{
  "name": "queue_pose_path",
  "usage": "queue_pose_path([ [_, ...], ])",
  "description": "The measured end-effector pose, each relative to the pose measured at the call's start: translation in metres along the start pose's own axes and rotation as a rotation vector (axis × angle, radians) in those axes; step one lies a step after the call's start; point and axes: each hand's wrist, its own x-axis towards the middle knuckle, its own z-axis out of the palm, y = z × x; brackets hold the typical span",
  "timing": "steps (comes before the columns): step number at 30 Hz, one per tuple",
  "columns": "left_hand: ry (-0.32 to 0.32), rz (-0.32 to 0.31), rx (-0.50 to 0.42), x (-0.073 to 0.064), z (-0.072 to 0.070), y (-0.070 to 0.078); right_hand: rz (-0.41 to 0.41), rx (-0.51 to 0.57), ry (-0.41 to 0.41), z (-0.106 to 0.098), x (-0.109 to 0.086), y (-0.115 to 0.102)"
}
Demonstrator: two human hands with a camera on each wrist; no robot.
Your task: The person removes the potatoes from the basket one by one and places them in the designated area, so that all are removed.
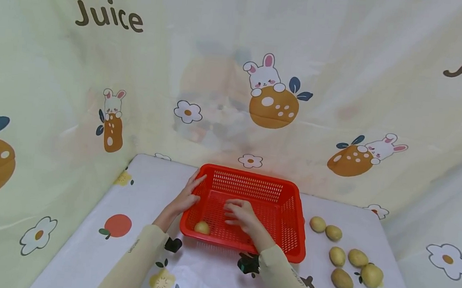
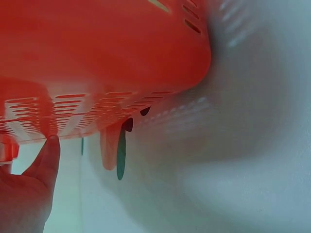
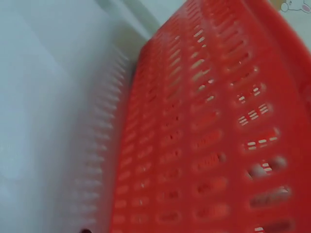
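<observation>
A red plastic basket (image 1: 253, 177) with slotted walls stands on the table. My left hand (image 1: 188, 197) rests at its left rim, fingers fairly straight and spread. In the left wrist view, one straight finger (image 2: 49, 158) touches the slotted outer wall. My right hand (image 1: 241, 215) is over the inside of the basket, fingers loosely bent, with nothing visible between them. One potato (image 1: 202, 227) lies in the basket's near left corner. The right wrist view shows only the slotted outside wall (image 3: 194, 145) up close; that hand's palm side is hidden.
To the right of the basket, several loose potatoes (image 1: 341, 279) lie scattered on the patterned tablecloth (image 1: 136, 263). A printed cloth curtain (image 1: 220, 71) hangs behind the table and along both sides.
</observation>
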Motion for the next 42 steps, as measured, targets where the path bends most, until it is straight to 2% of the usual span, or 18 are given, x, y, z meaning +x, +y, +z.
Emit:
queue_pose_path([
  [5,-0.006,0.009,0.010,0.001,-0.001,0.002,0.014,-0.032,-0.013,0.009,0.002,0.003],
  [12,-0.013,0.028,-0.006,0.005,-0.005,0.004,0.034,-0.146,-0.070,0.016,0.006,0.002],
  [18,0.009,0.019,0.018,0.004,-0.006,0.005,0.054,-0.258,-0.174,0.020,0.013,0.006],
  [24,0.006,0.006,0.016,0.001,-0.002,0.000,0.054,-0.298,-0.245,0.028,0.013,0.011],
  [32,-0.021,0.000,0.012,0.001,-0.001,0.000,0.051,-0.351,-0.243,0.039,0.011,0.011],
  [34,-0.045,-0.013,0.008,-0.003,-0.004,0.010,0.054,-0.358,-0.241,0.041,0.013,0.012],
  [39,-0.021,-0.025,0.011,-0.003,-0.003,0.010,0.052,-0.379,-0.232,0.045,0.015,0.013],
  [41,0.010,-0.019,0.012,0.001,-0.001,0.001,0.045,-0.391,-0.227,0.046,0.014,0.012],
  [42,0.011,-0.019,0.011,0.001,-0.001,0.001,0.044,-0.394,-0.223,0.046,0.013,0.011],
])
